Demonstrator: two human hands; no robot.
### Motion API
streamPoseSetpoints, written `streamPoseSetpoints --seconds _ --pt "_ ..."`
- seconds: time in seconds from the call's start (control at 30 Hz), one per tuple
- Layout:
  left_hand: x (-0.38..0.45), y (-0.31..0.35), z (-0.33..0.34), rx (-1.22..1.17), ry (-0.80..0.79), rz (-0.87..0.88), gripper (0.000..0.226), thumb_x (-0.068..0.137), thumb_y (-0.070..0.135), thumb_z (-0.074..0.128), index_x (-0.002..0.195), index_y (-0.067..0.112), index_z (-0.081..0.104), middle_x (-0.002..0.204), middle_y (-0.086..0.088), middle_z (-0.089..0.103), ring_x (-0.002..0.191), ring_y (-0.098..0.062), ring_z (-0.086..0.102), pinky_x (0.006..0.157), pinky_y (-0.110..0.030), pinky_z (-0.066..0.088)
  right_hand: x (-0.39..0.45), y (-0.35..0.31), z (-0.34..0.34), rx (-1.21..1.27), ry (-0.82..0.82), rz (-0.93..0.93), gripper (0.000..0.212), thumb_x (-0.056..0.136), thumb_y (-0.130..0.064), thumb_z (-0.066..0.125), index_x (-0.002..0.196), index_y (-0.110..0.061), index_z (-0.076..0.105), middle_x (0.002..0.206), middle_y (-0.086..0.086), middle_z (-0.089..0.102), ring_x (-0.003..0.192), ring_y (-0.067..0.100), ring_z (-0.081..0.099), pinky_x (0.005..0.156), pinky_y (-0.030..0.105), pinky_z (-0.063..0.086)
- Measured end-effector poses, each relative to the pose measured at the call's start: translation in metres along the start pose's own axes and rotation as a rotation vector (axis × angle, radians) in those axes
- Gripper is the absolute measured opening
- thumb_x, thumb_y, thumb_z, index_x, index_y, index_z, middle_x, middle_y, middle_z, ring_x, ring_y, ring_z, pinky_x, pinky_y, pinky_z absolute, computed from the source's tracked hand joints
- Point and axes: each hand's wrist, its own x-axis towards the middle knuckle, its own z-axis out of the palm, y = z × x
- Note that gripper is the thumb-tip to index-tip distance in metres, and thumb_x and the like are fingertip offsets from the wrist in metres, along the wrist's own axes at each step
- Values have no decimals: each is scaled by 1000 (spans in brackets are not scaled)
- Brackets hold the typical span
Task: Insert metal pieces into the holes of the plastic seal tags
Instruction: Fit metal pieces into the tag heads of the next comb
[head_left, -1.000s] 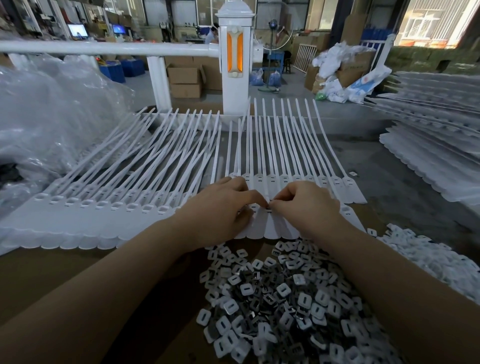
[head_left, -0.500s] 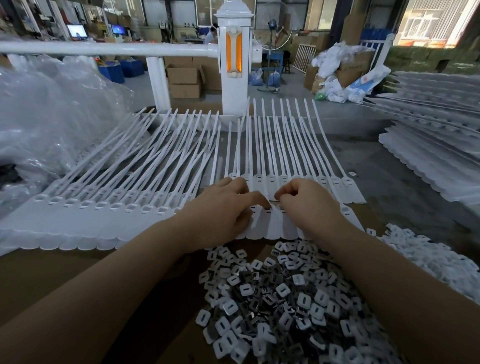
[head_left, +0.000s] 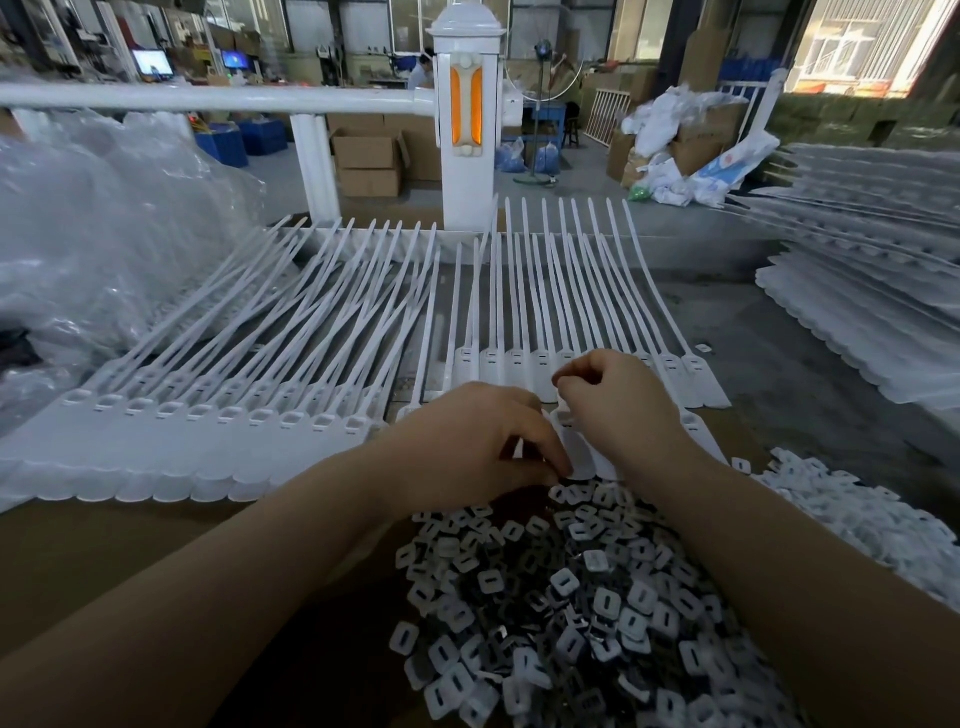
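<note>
White plastic seal tags (head_left: 493, 364) lie in joined rows on the cardboard bench, with their straps pointing away from me. A heap of small metal pieces (head_left: 561, 597) with slots fills the near centre. My left hand (head_left: 467, 441) is curled, and its fingertips are down at the near edge of the front tag row (head_left: 576, 457), where the heap begins. Whatever is under those fingertips is hidden. My right hand (head_left: 618, 405) hovers over the tag heads. Its thumb and forefinger are pinched together at the upper left, seemingly on one tiny piece.
A longer strip of tags (head_left: 182, 447) with square holes stretches to the left. Clear plastic bags (head_left: 104, 234) are heaped at the far left. Stacked tag sheets (head_left: 872, 291) and a spill of white pieces (head_left: 857, 519) lie to the right. A white railing post (head_left: 465, 119) stands behind.
Both hands were pinched together over one tag head. Now my left hand has dropped toward the heap's edge and my right hand's pinched fingertips have risen toward the farther tag row.
</note>
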Motion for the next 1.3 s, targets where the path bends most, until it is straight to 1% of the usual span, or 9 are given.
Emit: streamPoseSetpoints --seconds 0.13,0.27,0.43,0.57,0.7,0.87,1.0,1.13,1.3 --pt "0 1 0 18 -71 -3 14 85 34 73 99 35 77 87 14 61 79 0 56 76 -29 51 -1 -1 0 7 10 -3 18 90 -29 51 76 -38 56 89 -12 67 94 18 63 93 49 48" --pt "0 3 -1 67 -93 14 14 86 36 72 98 34 78 84 20 57 77 4 54 73 -18 48 -3 -2 0 30 14 -16 18 90 -26 51 77 -37 56 83 -12 66 93 18 63 93 50 48" --pt "-2 5 2 101 -38 45 13 89 30 67 96 25 76 82 18 62 72 3 58 69 -14 49 -4 -4 -1 64 41 -49 21 91 -23 53 75 -37 56 75 -11 65 85 17 64 92 52 48" --pt "-2 3 5 -58 19 -137 12 87 28 69 93 21 77 82 13 73 73 2 65 71 -19 53 -6 -5 -1 92 32 -106 19 92 -22 55 79 -36 59 82 -13 64 83 12 63 89 49 50" --pt "-2 -1 -5 -302 26 -309 13 87 28 69 81 20 77 71 7 73 62 -7 68 61 -23 57 -6 -4 -2 115 4 -148 20 90 -21 57 77 -37 61 82 -14 66 83 7 63 91 47 49" --pt "-10 -9 -22 -440 -102 -403 16 85 34 71 77 21 76 76 4 75 62 -5 65 60 -19 49 -7 -4 -1 184 -47 -181 12 89 -22 61 83 -30 68 82 -9 69 81 12 65 85 46 54" --pt "-11 -14 -26 -627 47 -474 12 84 28 73 75 22 77 77 -3 75 61 -7 64 53 -16 47 -7 -4 -1 228 -81 -215 8 89 -24 64 89 -21 72 83 -2 71 82 16 66 81 41 55" --pt "-8 -15 -27 -779 196 -524 12 89 21 69 79 18 75 82 -5 76 66 -9 69 54 -14 50 -8 -5 -2 306 -135 -259 8 88 -20 65 85 -18 72 80 0 70 74 7 63 67 19 50" --pt "-7 -15 -28 -815 266 -530 11 93 20 64 90 12 72 85 -5 77 74 -11 73 57 -15 53 -8 -7 -3 321 -171 -323 7 88 -23 67 86 -18 72 81 2 68 69 3 59 63 11 47"
